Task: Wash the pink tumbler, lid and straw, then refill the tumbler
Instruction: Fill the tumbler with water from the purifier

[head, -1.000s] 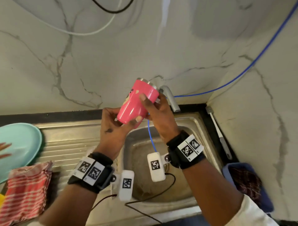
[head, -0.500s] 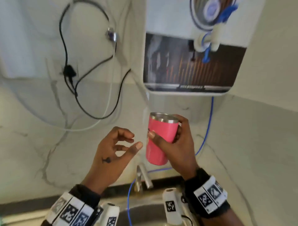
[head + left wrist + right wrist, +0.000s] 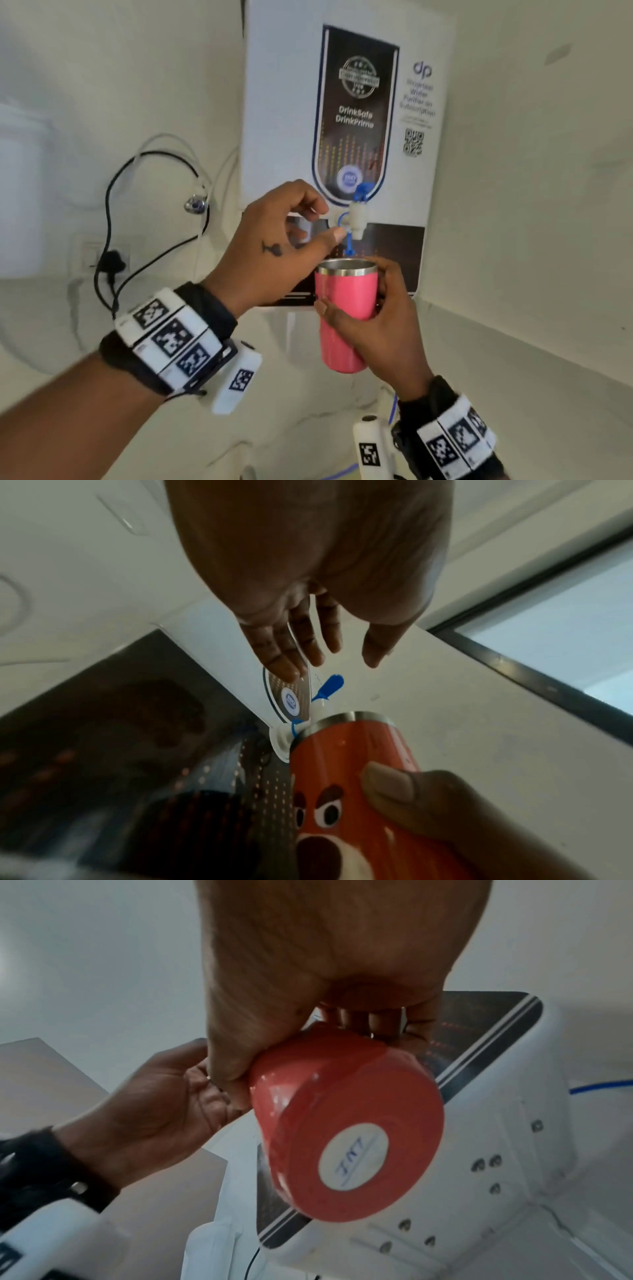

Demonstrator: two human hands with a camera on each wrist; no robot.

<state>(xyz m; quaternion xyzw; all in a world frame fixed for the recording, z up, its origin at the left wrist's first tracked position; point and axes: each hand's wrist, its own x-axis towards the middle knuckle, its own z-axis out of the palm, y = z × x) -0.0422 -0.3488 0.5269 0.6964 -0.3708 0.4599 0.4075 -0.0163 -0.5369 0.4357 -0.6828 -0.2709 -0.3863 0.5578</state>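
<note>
From the head view, the right hand (image 3: 383, 329) grips the pink tumbler (image 3: 344, 315) upright, its rim just under the tap (image 3: 357, 219) of the water purifier (image 3: 421, 171) — best kept centred below the spout before water flows. The left hand (image 3: 274, 246) reaches toward the tap, loosely curled and holding nothing.

The left wrist view shows its fingers (image 3: 284, 653) spread, short of the blue lever (image 3: 329, 688).

The right wrist view shows the tumbler's base, fingers wrapped round — a steady hold.
</note>
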